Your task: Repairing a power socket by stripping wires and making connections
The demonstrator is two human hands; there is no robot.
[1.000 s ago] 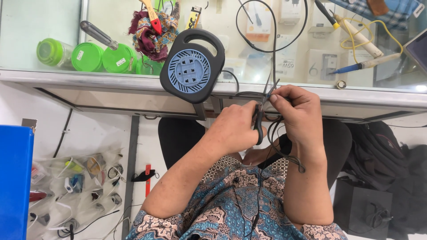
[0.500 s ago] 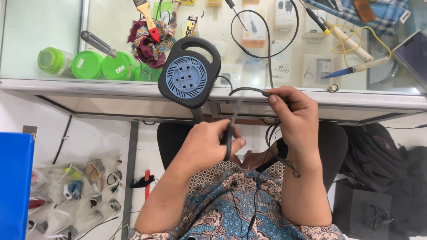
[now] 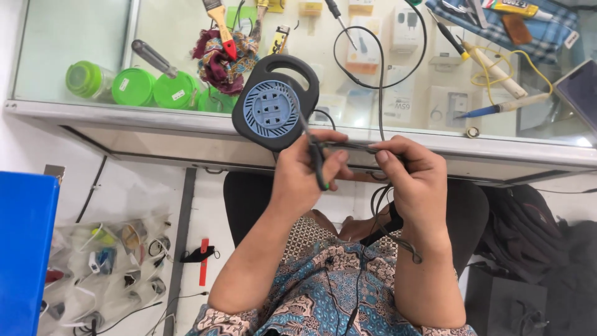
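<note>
My right hand point(image 3: 415, 186) pinches a thin black cable point(image 3: 352, 146) that runs level between both hands, just below the counter edge. The cable's slack loops down past my right wrist. My left hand point(image 3: 298, 183) grips a slim dark-handled tool point(image 3: 318, 167) with a green edge. Its thin metal tip points up across a round black cable reel with a blue socket face point(image 3: 272, 107). The left thumb rests by the cable's end. Whether the tool is cutters or tweezers is unclear.
The reel sits on a glass counter point(image 3: 186, 127) with green tubs point(image 3: 134, 87), a paintbrush point(image 3: 217, 17), a soldering iron point(image 3: 494, 62) and a phone point(image 3: 581, 87). Below are a blue box point(image 3: 25, 249), a plastic bag of small parts point(image 3: 106, 267) and a black backpack point(image 3: 535, 242).
My left hand dropped down and left away from the cable with the tool, then came back up to it. The right hand has held the cable throughout.
</note>
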